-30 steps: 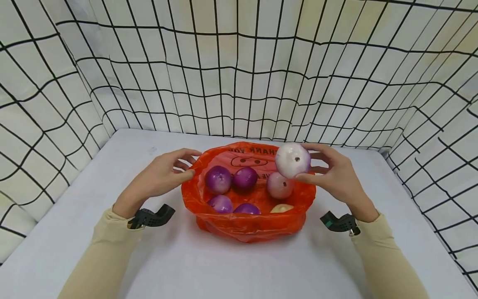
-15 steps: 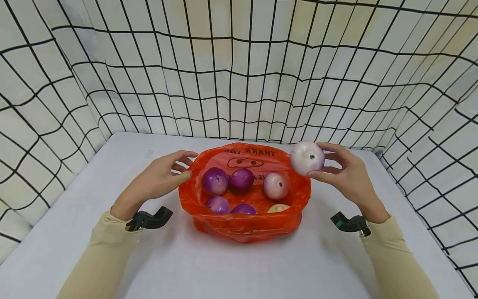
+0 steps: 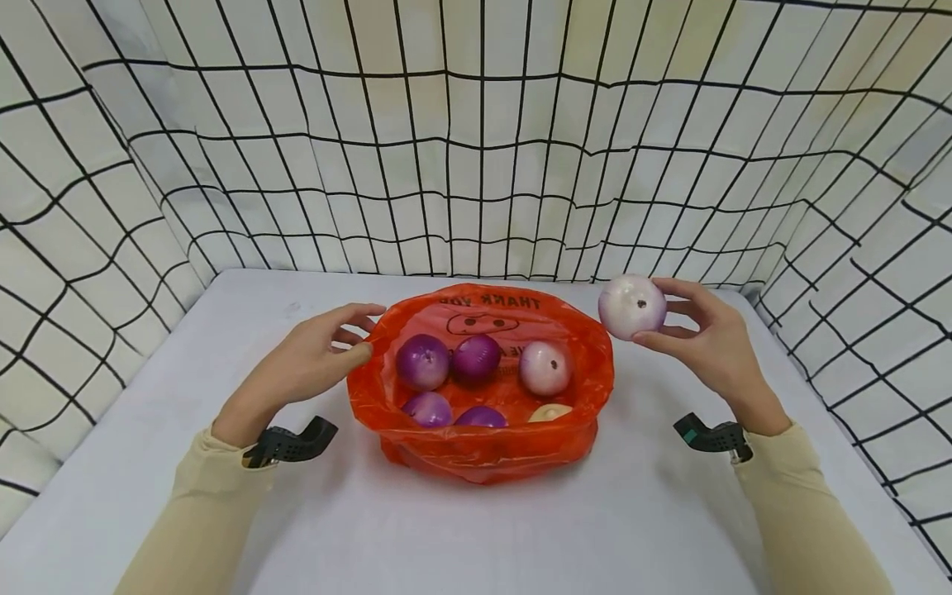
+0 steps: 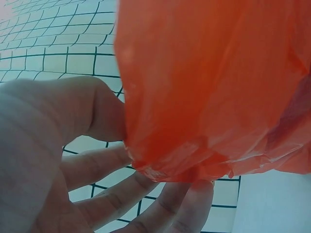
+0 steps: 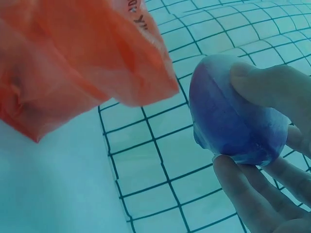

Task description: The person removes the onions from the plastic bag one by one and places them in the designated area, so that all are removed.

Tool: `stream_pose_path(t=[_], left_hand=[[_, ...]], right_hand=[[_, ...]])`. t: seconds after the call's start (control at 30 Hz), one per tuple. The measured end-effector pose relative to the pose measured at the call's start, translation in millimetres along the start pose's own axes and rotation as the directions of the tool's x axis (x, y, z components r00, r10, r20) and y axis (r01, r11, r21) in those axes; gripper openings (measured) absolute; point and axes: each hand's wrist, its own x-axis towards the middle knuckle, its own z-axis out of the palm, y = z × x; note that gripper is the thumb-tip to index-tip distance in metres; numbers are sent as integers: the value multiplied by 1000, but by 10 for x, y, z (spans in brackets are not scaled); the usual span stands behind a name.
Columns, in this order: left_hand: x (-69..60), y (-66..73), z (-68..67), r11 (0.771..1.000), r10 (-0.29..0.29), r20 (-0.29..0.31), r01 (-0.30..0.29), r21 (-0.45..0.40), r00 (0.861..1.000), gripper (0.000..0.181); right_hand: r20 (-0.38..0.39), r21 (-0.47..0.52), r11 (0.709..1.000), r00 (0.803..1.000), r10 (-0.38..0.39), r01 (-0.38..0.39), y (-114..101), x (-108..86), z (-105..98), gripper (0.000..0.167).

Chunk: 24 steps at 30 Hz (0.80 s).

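Thumb and fingers of my right hand (image 3: 706, 339) grip a pale purple-and-white peeled onion (image 3: 632, 307). It is held up just beyond the right rim of a red plastic bag (image 3: 487, 459); in the right wrist view the onion (image 5: 233, 111) shows a purple side. My left hand (image 3: 301, 359) rests at the bag's left rim, fingers loosely bent and spread. In the left wrist view its fingertips meet the bag (image 4: 194, 87), partly hidden by it. Inside the open bag lie several purple onions (image 3: 422, 362), a paler onion (image 3: 545, 368) and a cream-coloured rounded thing (image 3: 550, 412), mostly hidden.
The bag stands on a white table (image 3: 476, 537). White walls with a black grid net (image 3: 476, 149) enclose the back and both sides. Each wrist wears a dark strap (image 3: 290, 442) with a protruding mount.
My right hand has carried the pale onion rightward, from above the bag's right part to outside its rim. The left hand stays at the left rim; the whole view shifts slightly.
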Motion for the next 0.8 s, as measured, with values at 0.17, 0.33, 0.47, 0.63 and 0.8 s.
stream_pose_path(t=[0.17, 0.33, 0.47, 0.63, 0.8], left_hand=[[-23, -20, -15, 1000, -16, -8, 16, 4, 1000, 51], [-45, -39, -11, 1000, -21, -1, 21, 8, 1000, 50], [-54, -39, -16, 1000, -13, -11, 13, 22, 1000, 49], [-29, -22, -8, 1000, -5, -2, 5, 29, 1000, 50], [-9, -14, 2, 999, -19, 3, 19, 35, 1000, 50]], right_hand=[[-12, 6, 1000, 1000, 9, -9, 57, 48, -43, 67], [-21, 8, 1000, 999, 26, -26, 149, 38, -99, 68], [-41, -25, 999, 998, 45, -46, 238, 39, -151, 68], [-62, -71, 993, 994, 92, -96, 357, 32, -204, 68], [-64, -93, 986, 989, 133, -138, 472, 16, -230, 67]])
